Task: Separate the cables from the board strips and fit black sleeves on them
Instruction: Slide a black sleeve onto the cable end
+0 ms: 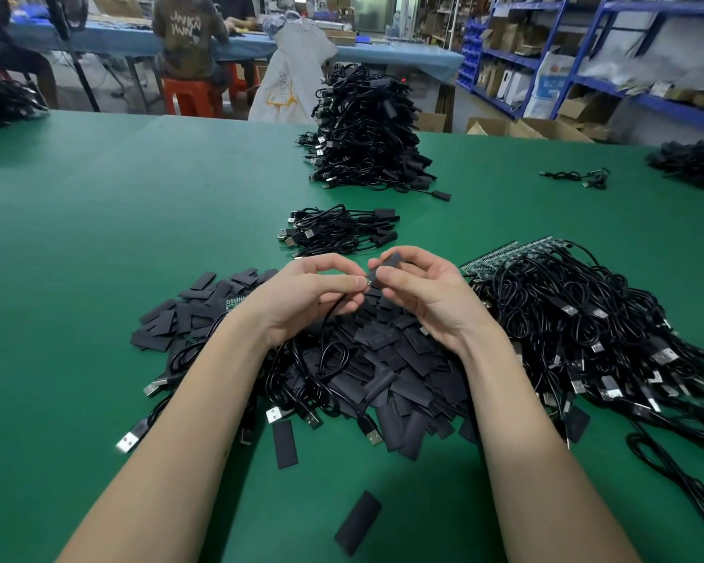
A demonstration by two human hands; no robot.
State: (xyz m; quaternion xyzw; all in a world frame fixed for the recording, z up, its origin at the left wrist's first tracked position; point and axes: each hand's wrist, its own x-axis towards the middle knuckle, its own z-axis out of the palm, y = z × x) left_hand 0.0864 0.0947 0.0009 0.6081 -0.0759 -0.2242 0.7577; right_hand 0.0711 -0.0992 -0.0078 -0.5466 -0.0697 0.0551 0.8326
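**Sleeve at the mouth of the cable end**

The thin black USB cable [334, 314] is held up over the heap in the middle of the green worktop [139, 205], its small metallic board end pinched between thumb and forefinger of the left hand [305, 294]. Just beside that tip, the right hand [419, 290] pinches a flat black rectangular sleeve [387, 266], its open end turned toward the cable tip. The two look to be touching or nearly so (the exact gap is too small to tell). Neither grip is spread; each is pressed onto its own part.

Under the hands lies the loose pile of flat black sleeves [383, 359], with a few separated cables and their silver USB plugs tangled among them. To the right sits a heap of black cables still joined to green board strips [586, 319]. Beyond the hands is a small bundle of finished sleeved cables [338, 231], and farther back a tall stack of them [366, 128].

The likely trouble is at the sleeve's mouth: it lies flat, so the board end may catch on the edge and crumple it rather than enter. The dangling cable could also snag in the pile below and tug the tip out of line.
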